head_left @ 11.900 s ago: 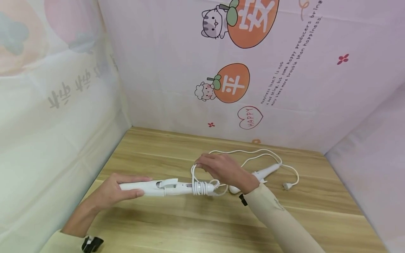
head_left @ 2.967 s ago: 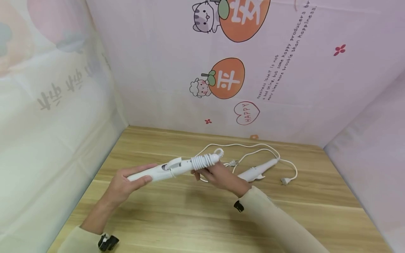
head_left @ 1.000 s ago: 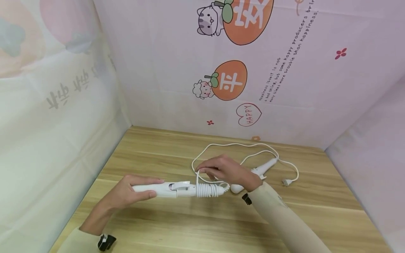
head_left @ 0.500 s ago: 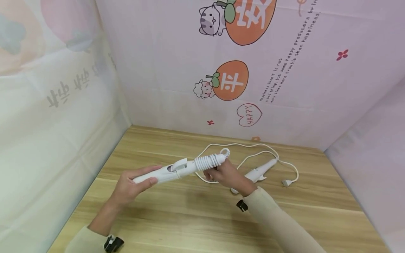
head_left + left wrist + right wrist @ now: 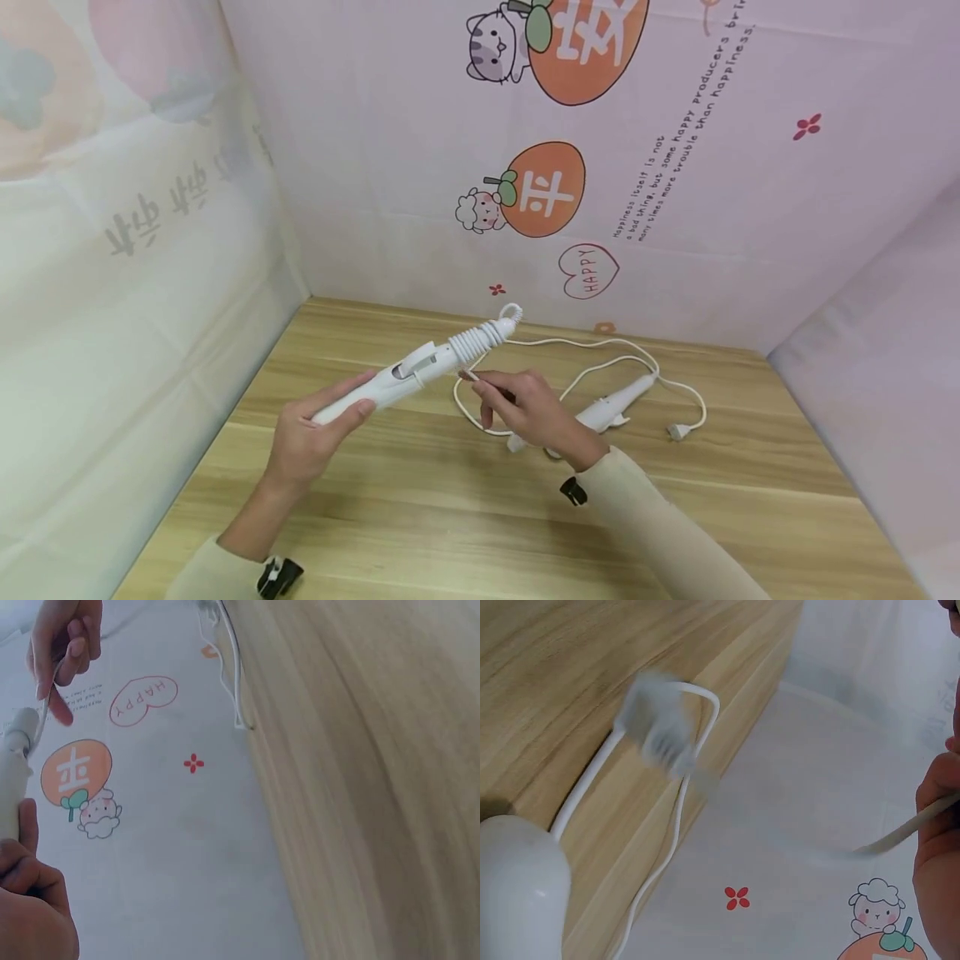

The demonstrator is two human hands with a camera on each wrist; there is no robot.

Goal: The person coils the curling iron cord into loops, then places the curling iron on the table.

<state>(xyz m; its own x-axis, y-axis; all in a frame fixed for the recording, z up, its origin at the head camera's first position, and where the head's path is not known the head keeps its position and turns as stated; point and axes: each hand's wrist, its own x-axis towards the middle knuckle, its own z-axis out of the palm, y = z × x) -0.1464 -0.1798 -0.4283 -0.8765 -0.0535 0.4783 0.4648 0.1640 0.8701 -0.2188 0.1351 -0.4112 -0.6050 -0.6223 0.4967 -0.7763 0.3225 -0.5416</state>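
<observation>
My left hand (image 5: 303,437) grips a white curling iron (image 5: 390,383) by its wide end, holding it tilted above the table. Several turns of white cord (image 5: 480,340) are wound round the iron's narrow end, where a coiled cord guard loops at the tip. Close below these turns, my right hand (image 5: 532,408) pinches the cord's loose stretch between thumb and fingers. That cord's plug (image 5: 656,724) dangles, blurred, in the right wrist view. In the left wrist view, the iron's end (image 5: 16,750) and the pinched cord (image 5: 43,720) show at the left edge.
A second white curling iron (image 5: 615,408) lies on the wooden table (image 5: 480,525) behind my right wrist. Its cord (image 5: 570,342) loops toward the back, with a plug (image 5: 678,432) at the right. Printed cloth walls (image 5: 390,167) stand behind and at both sides.
More turns are wound round the iron than several seconds ago. Within the last second its narrow end has swung upward, and my right hand has passed beneath to its near side.
</observation>
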